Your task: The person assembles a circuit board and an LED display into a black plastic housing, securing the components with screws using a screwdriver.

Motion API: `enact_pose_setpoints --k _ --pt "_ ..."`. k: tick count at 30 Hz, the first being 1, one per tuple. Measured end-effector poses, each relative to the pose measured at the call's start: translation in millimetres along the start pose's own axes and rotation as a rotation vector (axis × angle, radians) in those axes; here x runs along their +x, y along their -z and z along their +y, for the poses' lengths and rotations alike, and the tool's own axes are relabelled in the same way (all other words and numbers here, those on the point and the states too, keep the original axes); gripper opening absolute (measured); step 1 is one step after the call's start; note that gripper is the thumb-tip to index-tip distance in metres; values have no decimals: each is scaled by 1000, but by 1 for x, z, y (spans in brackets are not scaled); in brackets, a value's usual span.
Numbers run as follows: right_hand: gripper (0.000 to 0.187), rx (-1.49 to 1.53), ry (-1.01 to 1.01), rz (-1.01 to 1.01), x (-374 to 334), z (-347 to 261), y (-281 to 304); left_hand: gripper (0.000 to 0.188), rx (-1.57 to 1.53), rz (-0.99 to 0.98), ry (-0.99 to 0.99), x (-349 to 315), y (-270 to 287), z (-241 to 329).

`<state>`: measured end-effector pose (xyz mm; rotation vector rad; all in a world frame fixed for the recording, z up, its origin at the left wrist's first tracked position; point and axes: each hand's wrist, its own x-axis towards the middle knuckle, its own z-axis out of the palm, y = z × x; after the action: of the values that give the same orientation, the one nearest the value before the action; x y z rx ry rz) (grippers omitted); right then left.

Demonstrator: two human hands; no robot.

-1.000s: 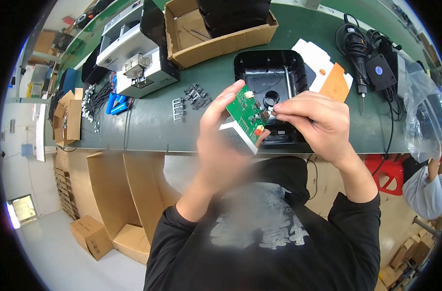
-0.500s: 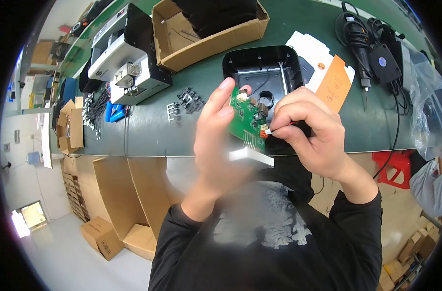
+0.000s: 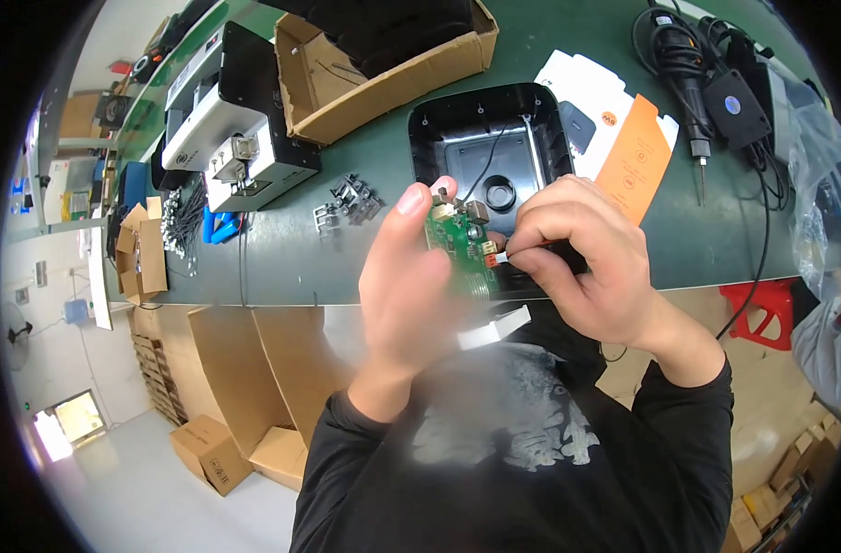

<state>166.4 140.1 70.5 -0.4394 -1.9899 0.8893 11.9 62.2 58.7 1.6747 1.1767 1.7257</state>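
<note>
A green circuit board (image 3: 457, 241) is held in my left hand (image 3: 397, 276), tilted over the table's near edge. A white piece (image 3: 494, 329) sits at its lower end, partly blurred. The fingertips of my right hand (image 3: 591, 249) pinch a small white plug (image 3: 502, 259) with a thin cable at the red socket on the board's right edge. Whether the plug is fully seated I cannot tell. Just beyond the board lies an open black plastic housing (image 3: 423, 138), with a round opening and a thin black wire inside.
Small black and metal clips (image 3: 354, 197) lie left of the housing, near a white-and-black machine (image 3: 264, 152). Behind stands a cardboard box (image 3: 393, 78). On the right are a white-and-orange flattened carton (image 3: 634, 161), an electric screwdriver (image 3: 688, 92) and clear plastic bags (image 3: 822, 203).
The board has turned in my left hand and shifted slightly left, its white end now at another angle. My right hand stays pinched on the plug. The whole view has shifted a little.
</note>
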Motion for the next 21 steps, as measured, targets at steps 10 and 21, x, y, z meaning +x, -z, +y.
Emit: enact_pose_setpoints --k 10,21 --pt "17 -50 30 -27 1 2 1 48 -214 -4 197 -1 8 11" --pt "16 -5 6 -35 0 2 -2 43 99 -51 14 -7 11 2"
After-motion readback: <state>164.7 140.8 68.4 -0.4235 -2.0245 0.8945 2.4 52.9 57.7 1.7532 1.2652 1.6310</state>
